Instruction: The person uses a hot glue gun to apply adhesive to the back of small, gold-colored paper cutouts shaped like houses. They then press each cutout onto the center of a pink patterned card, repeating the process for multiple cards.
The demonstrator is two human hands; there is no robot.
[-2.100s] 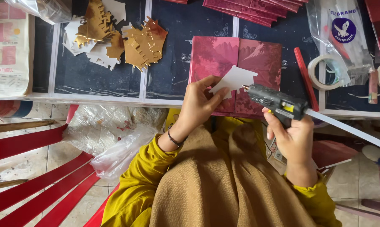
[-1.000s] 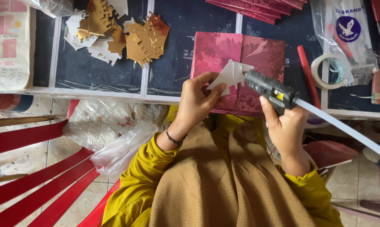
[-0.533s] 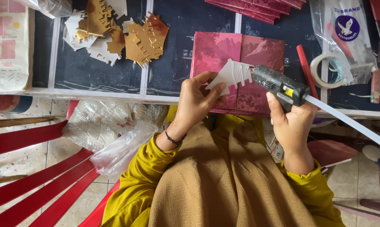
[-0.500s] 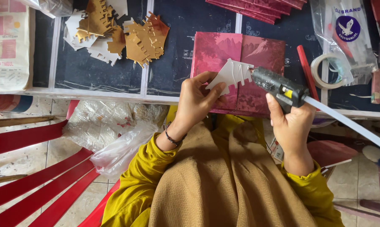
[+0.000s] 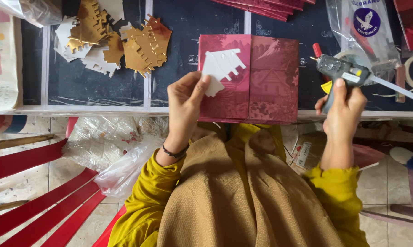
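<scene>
On the table (image 5: 101, 110) lies 1 open red card (image 5: 256, 87). Above its left page, the left hand (image 5: 186, 98) pinches 1 white notched cutout (image 5: 220, 68). The right hand (image 5: 346, 103) has its grip wrapped around 1 glue gun (image 5: 339, 73), right of the card.

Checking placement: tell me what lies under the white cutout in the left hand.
Under the white cutout held by the left hand lies an open red card; the card's print beneath the cutout is covered.
</scene>
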